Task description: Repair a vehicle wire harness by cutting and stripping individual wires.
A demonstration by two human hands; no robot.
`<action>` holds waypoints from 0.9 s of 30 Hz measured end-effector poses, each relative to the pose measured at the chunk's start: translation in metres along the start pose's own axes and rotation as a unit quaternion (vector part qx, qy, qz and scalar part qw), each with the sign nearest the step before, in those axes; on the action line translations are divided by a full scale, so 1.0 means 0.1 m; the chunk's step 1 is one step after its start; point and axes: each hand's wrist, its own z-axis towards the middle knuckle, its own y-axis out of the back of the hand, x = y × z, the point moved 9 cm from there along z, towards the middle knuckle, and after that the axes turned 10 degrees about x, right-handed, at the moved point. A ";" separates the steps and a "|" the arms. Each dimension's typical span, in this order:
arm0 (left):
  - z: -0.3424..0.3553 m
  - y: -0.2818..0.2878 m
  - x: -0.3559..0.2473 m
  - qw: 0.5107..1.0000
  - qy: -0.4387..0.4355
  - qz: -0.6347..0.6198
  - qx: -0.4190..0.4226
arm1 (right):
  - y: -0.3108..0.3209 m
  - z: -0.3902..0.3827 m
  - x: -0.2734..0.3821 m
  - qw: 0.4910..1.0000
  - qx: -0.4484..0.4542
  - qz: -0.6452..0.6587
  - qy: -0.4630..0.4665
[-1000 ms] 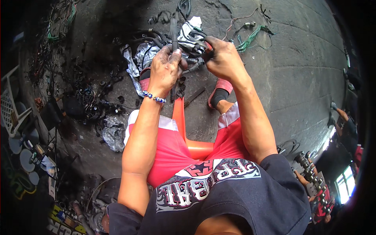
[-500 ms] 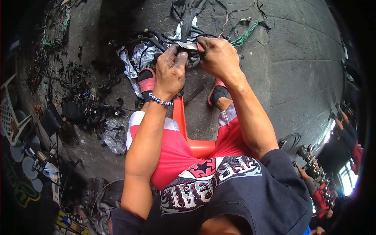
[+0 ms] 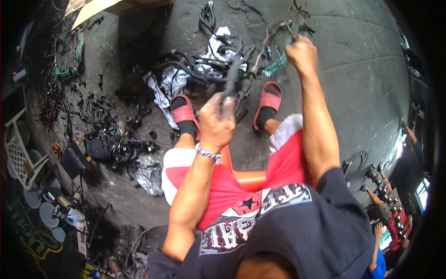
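My left hand (image 3: 217, 122) is closed around a black corrugated cable sleeve (image 3: 232, 76), which rises from the fist toward the wiring on the floor and is blurred near its far end. Out to the far right, my right hand (image 3: 301, 55) is closed, reaching past the green wires (image 3: 278, 64). A small dark end shows at its fingers, too blurred to name. Between and beyond the hands lies a tangle of black wiring harness (image 3: 190, 69), partly on crumpled silvery sheeting (image 3: 174, 80).
Stripped connectors and wire scraps (image 3: 104, 111) litter the floor at left, near a clear plastic bag (image 3: 149, 176). A cardboard box (image 3: 100, 9) stands at the far left. An orange-red stool (image 3: 251, 180) is between my legs. Other people's arms (image 3: 375, 197) show at right.
My hands have moved apart: the right went far right, the left came nearer with the sleeve. The red-handled blade that was in my right hand no longer shows. The cardboard box has come into view.
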 end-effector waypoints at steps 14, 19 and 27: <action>0.26 0.13 -0.04 0.989 0.029 -0.143 0.029 | -0.22 -0.89 1.53 0.739 0.323 0.590 0.040; 0.26 0.13 -0.05 0.988 0.033 -0.147 0.025 | -0.30 -0.88 1.56 0.738 0.360 0.568 0.062; 0.27 0.26 -0.26 0.995 -0.071 0.061 -0.035 | -0.49 -0.94 1.70 0.635 0.370 0.677 0.037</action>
